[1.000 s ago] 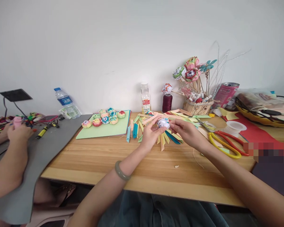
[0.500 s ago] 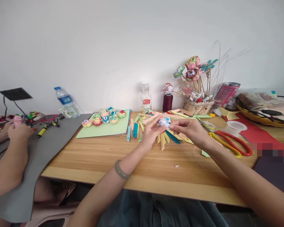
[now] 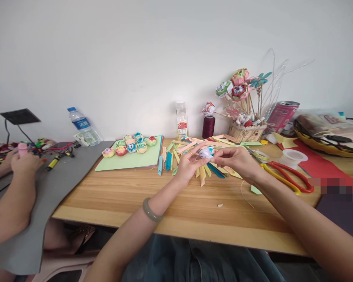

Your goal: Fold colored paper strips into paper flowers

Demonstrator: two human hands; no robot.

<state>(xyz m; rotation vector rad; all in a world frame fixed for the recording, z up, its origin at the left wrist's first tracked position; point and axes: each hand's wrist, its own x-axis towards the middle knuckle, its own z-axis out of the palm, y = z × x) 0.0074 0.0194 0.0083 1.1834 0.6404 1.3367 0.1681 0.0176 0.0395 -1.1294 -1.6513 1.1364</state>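
Observation:
Between my two hands is a small white and blue folded paper flower (image 3: 206, 152). My left hand (image 3: 190, 164) has its fingers round the flower's left side. From the right, my right hand (image 3: 233, 159) pinches the flower's edge with thumb and forefinger. Folded paper strips (image 3: 202, 178) in orange, yellow, green and blue lie spread on the wooden table (image 3: 153, 207) beneath and behind the hands. Several finished paper flowers (image 3: 131, 147) rest on a stack of green paper (image 3: 123, 163) to the left.
Right of my hands lie scissors (image 3: 307, 184) with red and yellow handles. Behind stand a clear bottle (image 3: 182, 122), a dark thread spool (image 3: 208, 127) and a flower basket (image 3: 247, 133). At far left another person's hands (image 3: 25, 162) hold something pink.
The paper flower has turned slightly in my fingers, showing a little less blue. My right hand has shifted slightly, and both hands keep their hold.

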